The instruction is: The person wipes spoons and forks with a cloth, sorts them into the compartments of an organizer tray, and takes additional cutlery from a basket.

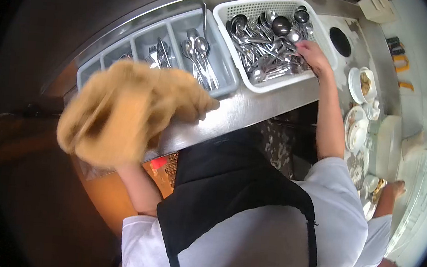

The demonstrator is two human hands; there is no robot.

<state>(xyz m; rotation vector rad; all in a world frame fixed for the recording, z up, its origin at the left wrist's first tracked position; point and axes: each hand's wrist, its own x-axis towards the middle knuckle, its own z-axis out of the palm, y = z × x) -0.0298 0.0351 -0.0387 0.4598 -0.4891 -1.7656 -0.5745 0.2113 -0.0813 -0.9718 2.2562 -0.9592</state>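
A tan cloth [125,111], smeared by motion, drapes over my left hand, whose fingers it hides; the cloth is held up in front of the grey cutlery tray [226,79]. My right hand [314,56] reaches into the right side of a white basket [272,89] heaped with loose metal cutlery [270,50]. Its fingers are closed at the pile, near a spoon bowl [294,36], but what they grip cannot be made out. Spoons [201,47] and forks [153,56] lie in separate compartments of the tray, partly covered by the cloth.
Black-headed ladles [281,25] lie on the cutlery. The steel counter [235,107] runs along my front. Used dishes [357,135] line the right-hand surface, beyond a dark round hole [340,41]. Another person's arm [388,200] is at the lower right.
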